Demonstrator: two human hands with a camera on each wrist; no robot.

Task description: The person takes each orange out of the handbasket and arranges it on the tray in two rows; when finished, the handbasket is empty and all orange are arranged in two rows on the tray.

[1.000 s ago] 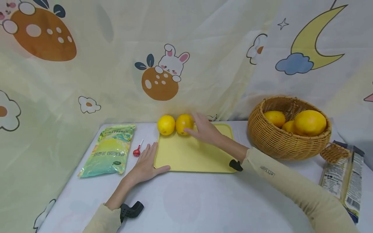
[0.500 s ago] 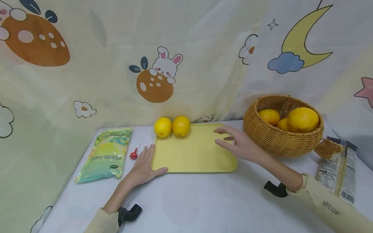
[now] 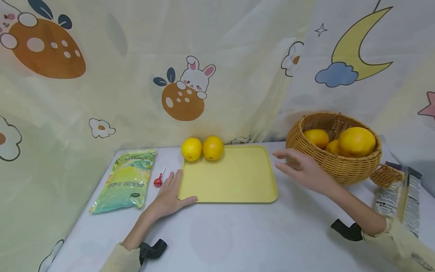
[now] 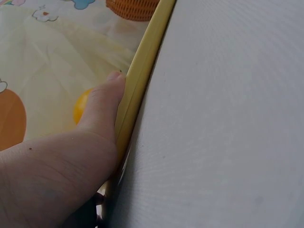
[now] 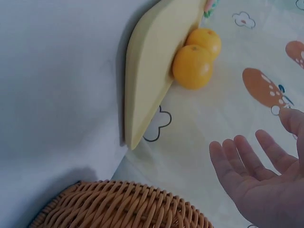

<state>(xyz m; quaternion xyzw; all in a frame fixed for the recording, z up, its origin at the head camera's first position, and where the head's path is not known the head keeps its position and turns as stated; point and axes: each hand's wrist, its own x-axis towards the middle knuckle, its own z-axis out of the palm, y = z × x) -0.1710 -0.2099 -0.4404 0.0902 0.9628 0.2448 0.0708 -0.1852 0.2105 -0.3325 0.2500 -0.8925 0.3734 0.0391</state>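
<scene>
Two oranges, a left one [image 3: 192, 149] and a right one [image 3: 213, 148], sit side by side at the back left corner of a yellow tray [image 3: 234, 177]. My left hand [image 3: 168, 198] rests against the tray's front left corner, fingers straight along its left side and thumb on the front edge. In the left wrist view that thumb [image 4: 102, 104] touches the tray's rim. My right hand [image 3: 306, 170] hovers between the tray and a wicker basket [image 3: 326, 170], holding nothing, its fingers loosely bent. Several more oranges [image 3: 357, 142] lie in the basket.
A green and yellow plastic packet [image 3: 124, 181] lies left of the tray. Between them is a red lollipop [image 3: 158, 181]. At the right, a grey printed packet [image 3: 401, 200] lies partly under the basket's woven handle [image 3: 387, 176]. A patterned cloth [image 3: 238, 75] hangs behind the table.
My right hand has let go of the right orange on the tray and moved right, towards the basket. My left hand has stayed at the tray's corner.
</scene>
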